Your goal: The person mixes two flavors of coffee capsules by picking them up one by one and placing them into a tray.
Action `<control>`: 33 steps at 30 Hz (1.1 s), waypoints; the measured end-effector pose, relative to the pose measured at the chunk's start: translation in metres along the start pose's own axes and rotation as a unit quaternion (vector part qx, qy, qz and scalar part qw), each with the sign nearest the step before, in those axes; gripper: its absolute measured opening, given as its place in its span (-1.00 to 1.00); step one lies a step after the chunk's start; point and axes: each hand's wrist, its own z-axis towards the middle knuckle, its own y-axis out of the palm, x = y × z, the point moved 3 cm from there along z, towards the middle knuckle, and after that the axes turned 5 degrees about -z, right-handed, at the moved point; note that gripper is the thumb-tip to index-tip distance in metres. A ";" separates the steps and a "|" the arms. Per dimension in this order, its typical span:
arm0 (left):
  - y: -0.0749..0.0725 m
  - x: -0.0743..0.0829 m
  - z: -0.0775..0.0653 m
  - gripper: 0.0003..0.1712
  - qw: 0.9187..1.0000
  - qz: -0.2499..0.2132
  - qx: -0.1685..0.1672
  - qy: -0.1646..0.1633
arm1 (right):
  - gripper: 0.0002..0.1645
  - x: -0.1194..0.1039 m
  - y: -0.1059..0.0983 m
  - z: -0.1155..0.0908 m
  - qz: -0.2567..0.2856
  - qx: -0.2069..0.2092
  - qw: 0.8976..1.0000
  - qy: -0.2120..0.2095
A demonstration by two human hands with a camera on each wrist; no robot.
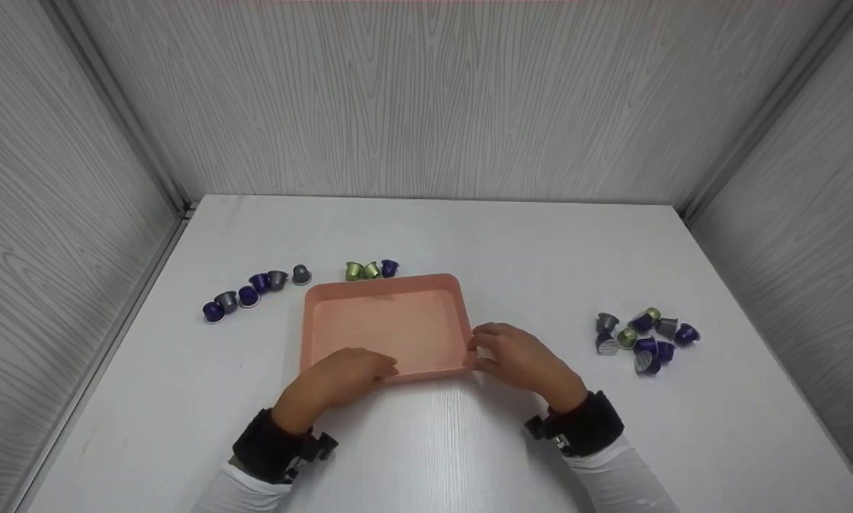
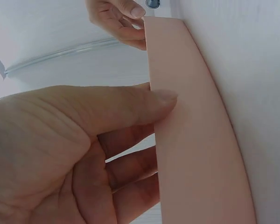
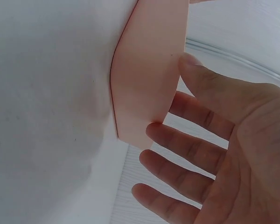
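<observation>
A shallow pink rectangular tray [image 1: 383,324] lies on the white table in the head view. My left hand [image 1: 348,374] grips its near wall; the left wrist view has the thumb [image 2: 163,100] on the outer face and the other fingers reaching over the rim. At the near right corner is my right hand [image 1: 519,356]. Its thumb tip [image 3: 189,59] touches the rim in the right wrist view, while one finger [image 3: 158,130] lies against the outer wall and the lower fingers are spread apart, holding nothing.
Just behind the tray stand two green coffee capsules [image 1: 355,271] and a purple capsule [image 1: 389,268]. Several purple and grey capsules [image 1: 249,296] form a slanting row at left. A loose cluster of capsules [image 1: 645,344] lies at right. Wood-grain panels [image 1: 426,100] enclose the table's back and sides.
</observation>
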 end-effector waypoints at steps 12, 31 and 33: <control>0.003 0.003 0.002 -0.76 0.999 0.006 0.033 0.010 | -0.90 -0.016 0.008 0.005 -0.017 0.019 0.995 -0.095; 0.004 0.001 0.004 -0.75 0.999 -0.016 0.029 0.014 | -0.93 0.007 -0.007 -0.005 0.002 -0.064 0.998 -0.020; 0.003 0.000 0.005 -0.75 0.999 -0.018 0.028 0.014 | -0.93 0.009 -0.010 -0.006 0.002 -0.076 0.997 -0.006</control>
